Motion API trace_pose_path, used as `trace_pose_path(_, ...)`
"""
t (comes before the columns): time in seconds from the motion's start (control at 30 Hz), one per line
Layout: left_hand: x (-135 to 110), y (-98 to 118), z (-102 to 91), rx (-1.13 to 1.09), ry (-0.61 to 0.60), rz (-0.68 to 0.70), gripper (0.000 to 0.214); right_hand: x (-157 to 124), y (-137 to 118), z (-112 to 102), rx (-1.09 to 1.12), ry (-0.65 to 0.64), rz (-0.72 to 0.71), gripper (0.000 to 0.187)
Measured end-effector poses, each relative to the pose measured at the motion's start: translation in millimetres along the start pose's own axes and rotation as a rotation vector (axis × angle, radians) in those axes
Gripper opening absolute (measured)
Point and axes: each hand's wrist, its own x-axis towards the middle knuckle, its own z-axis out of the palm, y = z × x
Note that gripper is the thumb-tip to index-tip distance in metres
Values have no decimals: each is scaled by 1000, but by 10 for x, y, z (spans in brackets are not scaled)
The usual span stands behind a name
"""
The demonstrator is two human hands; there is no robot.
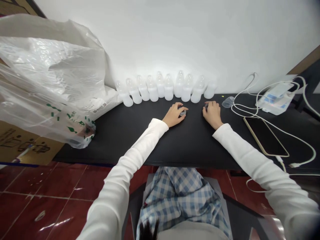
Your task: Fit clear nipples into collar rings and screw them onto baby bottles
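My left hand (pixel 173 115) rests on the black tabletop (pixel 120 140), its fingers curled around a small round grey piece (pixel 182 113). My right hand (pixel 212 115) sits a little to the right, pinching a small dark piece (pixel 206 106) that its fingers mostly hide. Just beyond both hands, a row of several frosted plastic bottles (pixel 169 87) stands upright along the wall. A small clear plastic cup (pixel 228 102) lies on its side to the right of my right hand.
A large white plastic bag (pixel 47 76) bulges over the table's left end, above a cardboard box (pixel 22 143). On the right lie a dark-screened phone (pixel 265 136), a white boxed device (pixel 276 98) and looped white cables (pixel 250 108). A white wall rises behind.
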Motion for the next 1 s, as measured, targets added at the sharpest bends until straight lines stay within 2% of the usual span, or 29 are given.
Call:
trace_pose_path(0.07,93,38,68,-34,15,-102,32,19,-38,13,103,3,-67,31)
trace_pose_path(0.13,188,86,131,-131,52,-146,29,22,-99,10,239,-8,-89,34)
trace_pose_path(0.2,258,126,173,-299,124,-172,28,4,-175,-10,382,-24,-60,43)
trace_pose_path(0.27,288,138,183,-519,212,-257,26,-30,-262,-44,479,-46,-56,43)
trace_pose_path(0.33,283,124,165,-772,297,-419,18,-70,-356,-94,532,-89,-128,36)
trace_pose_path(0.4,257,103,130,-1010,345,-574,25,-110,-449,-151,550,-142,-241,30)
trace_pose_path(0.47,224,99,94,-1134,342,-643,32,-144,-528,-203,544,-182,-336,26)
trace_pose_path(0.57,177,130,55,-1055,284,-593,30,-181,-603,-250,535,-249,-408,27)
trace_pose_path(0.67,148,163,47,-957,197,-460,23,-196,-633,-262,578,-279,-389,35)
trace_pose_path(0.8,147,185,78,-1026,97,-386,28,-192,-641,-273,660,-171,-232,47)
trace_pose_path(0.9,149,231,103,-1125,-1,-402,31,-183,-625,-296,659,-65,-135,48)
trace_pose_path(1.0,136,299,101,-1261,-67,-444,24,-171,-603,-312,660,-24,-115,45)
